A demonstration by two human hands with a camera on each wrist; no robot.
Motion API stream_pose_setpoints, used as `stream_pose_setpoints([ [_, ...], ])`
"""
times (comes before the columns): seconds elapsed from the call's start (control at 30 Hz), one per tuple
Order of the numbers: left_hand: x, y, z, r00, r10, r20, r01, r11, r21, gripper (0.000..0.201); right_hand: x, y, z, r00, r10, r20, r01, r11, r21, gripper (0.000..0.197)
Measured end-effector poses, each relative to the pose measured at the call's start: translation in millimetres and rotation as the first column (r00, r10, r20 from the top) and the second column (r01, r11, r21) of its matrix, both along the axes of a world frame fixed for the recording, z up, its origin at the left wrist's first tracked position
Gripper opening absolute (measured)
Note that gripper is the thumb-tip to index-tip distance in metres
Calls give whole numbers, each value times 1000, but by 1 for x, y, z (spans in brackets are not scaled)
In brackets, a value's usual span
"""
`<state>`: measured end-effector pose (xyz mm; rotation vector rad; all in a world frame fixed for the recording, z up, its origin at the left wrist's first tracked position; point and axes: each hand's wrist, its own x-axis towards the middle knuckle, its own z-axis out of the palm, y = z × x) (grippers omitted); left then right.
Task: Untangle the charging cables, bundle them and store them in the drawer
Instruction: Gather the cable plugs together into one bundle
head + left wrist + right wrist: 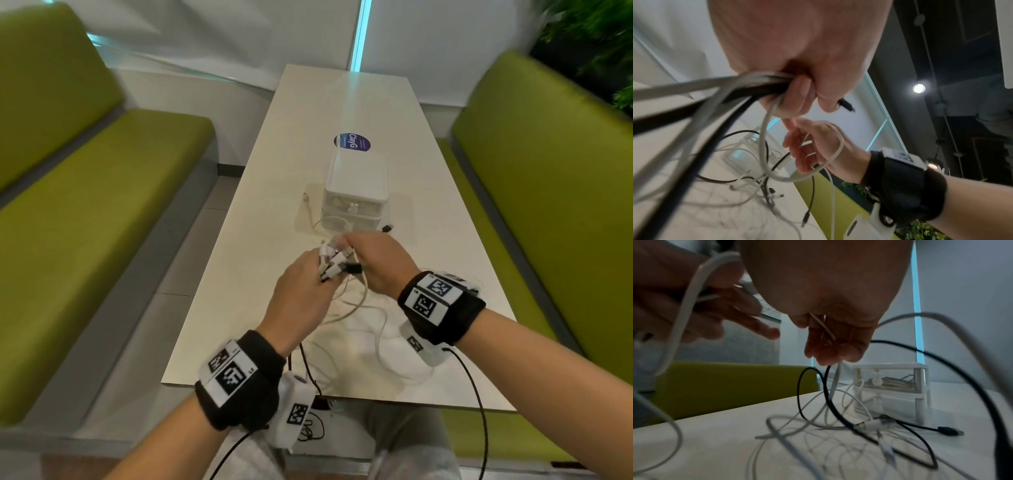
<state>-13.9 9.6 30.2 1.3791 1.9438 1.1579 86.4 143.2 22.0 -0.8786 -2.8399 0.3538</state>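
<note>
The left hand (301, 294), low in the middle of the head view, is fisted around a bundle of white and black charging cables (748, 84), their plugs sticking out past the knuckles. Just to its right, the right hand (380, 263) pinches a thin white cable (825, 328) between curled fingers. Loose loops trail below both hands onto the pale bench (462, 240). Further up the frame stands a small white drawer unit (356, 192), coiled cables visible inside its upper drawer (898, 381).

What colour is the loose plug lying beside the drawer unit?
Black plug, clearest in the right wrist view.
</note>
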Motion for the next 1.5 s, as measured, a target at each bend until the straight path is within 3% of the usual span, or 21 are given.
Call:
stream_pose_setpoints([
  [0.1, 11, 8, -2, 1000, -26, -13, 26, 1000, -11, 8, 4, -12, 2, 992, 20, 122, -29, 997, 68, 15],
  [0.2, 10, 10, -5, 1000, -28, 12, 28, 999, -21, 8, 6, -16, 8, 997, -5, 78, 5, 1000, -6, 14],
  [0.47, 4, 5, -4, 991, -90, -96, 83, 994, -70, 22, 9, -21, 4, 997, 0, 75, 9, 993, -115, 15],
  [0.6, 6, 4, -4, 993, -118, 5, 118, 990, -75, 15, 12, -24, 2, 996, -20, 85, 30, 992, -126, 29],
  [0.67, 6, 5, -5, 990, -137, -11, 136, 987, -91, 2, 16, -26, 1, 998, -31, 56, 38, 991, -130, 18],
  [0.73, 7, 4, -9, 985, -160, -66, 151, 980, -128, 14, 19, -28, 0, 999, -8, 38, 12, 996, -84, 8],
  [0.8, 8, 4, -10, 983, -167, -74, 158, 981, -110, 12, 20, -29, -1, 1000, 13, 21, -12, 999, -46, 10],
  [0.9, 11, -1, -5, 980, -193, 56, 193, 981, 3, 8, 19, -25, -5, 999, 30, 39, -30, 1000, -2, 12],
  [1.0, 9, -10, 6, 900, -215, 378, 135, 965, 226, 23, 20, -13, -15, 998, -24, 56, 27, 998, -56, 20],
  [1.1, -5, -20, 17, 698, -266, 665, -33, 916, 400, 33, 27, 0, -27, 992, -110, -54, 98, 977, -189, 36],
  [1.17, -16, -26, 22, 603, -306, 737, -126, 875, 467, 28, 29, 6, -31, 989, -139, -48, 121, 958, -261, 35],
  [1.3, -25, -34, 26, 544, -344, 765, -145, 859, 490, 23, 33, 15, -39, 985, -153, 76, 169, 938, -302, 39],
  [1.33, -25, -34, 25, 600, -303, 741, -111, 885, 452, 25, 34, 17, -41, 984, -164, 73, 179, 932, -314, 39],
  [1.37, -26, -31, 23, 719, -208, 663, -76, 925, 372, 27, 35, 17, -41, 982, -177, 69, 190, 928, -321, 42],
  [1.4, -27, -28, 18, 871, -85, 484, -46, 966, 254, 28, 35, 15, -40, 980, -189, 56, 197, 925, -324, 46],
  [1.43, -28, -23, 11, 971, 12, 237, -39, 993, 112, 30, 36, 14, -40, 979, -203, 30, 201, 924, -324, 50],
  [1.5, -28, -16, -2, 985, 49, -166, -69, 991, -116, 31, 36, 11, -33, 979, -200, -28, 181, 932, -313, 54],
])
